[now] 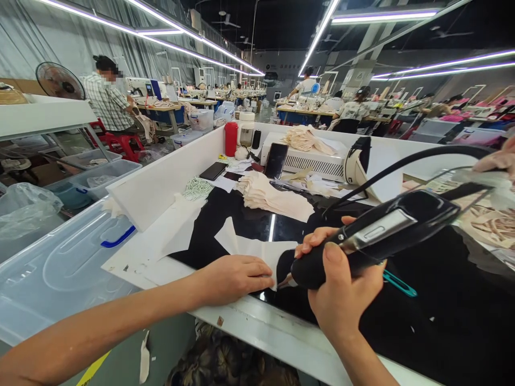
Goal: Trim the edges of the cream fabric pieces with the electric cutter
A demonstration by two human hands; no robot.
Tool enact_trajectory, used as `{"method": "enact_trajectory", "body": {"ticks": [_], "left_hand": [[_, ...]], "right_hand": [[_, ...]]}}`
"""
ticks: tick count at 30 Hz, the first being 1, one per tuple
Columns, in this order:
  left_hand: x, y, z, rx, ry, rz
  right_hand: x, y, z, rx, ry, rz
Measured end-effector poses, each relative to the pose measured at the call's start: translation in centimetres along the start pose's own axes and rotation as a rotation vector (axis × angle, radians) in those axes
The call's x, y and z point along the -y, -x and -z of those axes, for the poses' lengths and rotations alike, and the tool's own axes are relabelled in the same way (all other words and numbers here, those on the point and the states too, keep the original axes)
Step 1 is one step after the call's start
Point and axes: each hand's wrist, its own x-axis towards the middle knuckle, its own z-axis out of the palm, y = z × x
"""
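My right hand (341, 279) is wrapped round a thick black corded hand tool (362, 241) with a silver panel on its side. Its thin metal tip (286, 281) points left, at the edge of a white cloth piece (257, 249). My left hand (237, 277) lies flat on the near part of that cloth, fingers stretched out beside the tip. Under the cloth is a shiny black work surface (402, 327). A layered stack of cream cloth pieces (273, 198) lies behind. Right of my right hand is a teal tool (400, 283), partly hidden.
Another person's hand (499, 161) is at the right edge beside clear plastic. The tool's black cable (410, 161) arches over the table. Phones (276, 160), a red bottle (230, 139) and a vented white box (309, 161) stand behind. A lidded plastic bin (72, 268) is left.
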Motion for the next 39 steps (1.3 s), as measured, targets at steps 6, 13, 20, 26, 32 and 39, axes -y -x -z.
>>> {"method": "enact_trajectory", "body": {"ticks": [6,13,20,26,32,39], "left_hand": [[-0.1,0.0,0.1,-0.011,-0.005,-0.005],[0.0,-0.1,0.1,0.007,0.026,0.018],[0.2,0.7,0.5,-0.033,0.102,0.113],[-0.6,0.5,1.0,0.039,0.147,0.048],[-1.5,1.1,1.9,0.093,0.213,0.007],[-1.7,-1.2,3.1,0.017,0.214,0.024]], "right_hand": [[0.0,0.0,-0.1,0.008,-0.002,0.0],[0.0,0.2,-0.2,0.018,0.025,-0.005],[0.1,0.2,-0.1,0.005,0.046,-0.017],[0.7,1.3,0.6,0.051,0.001,-0.058],[2.0,-0.9,1.6,-0.006,0.026,0.016],[0.7,-4.7,3.8,-0.155,0.121,0.117]]}}
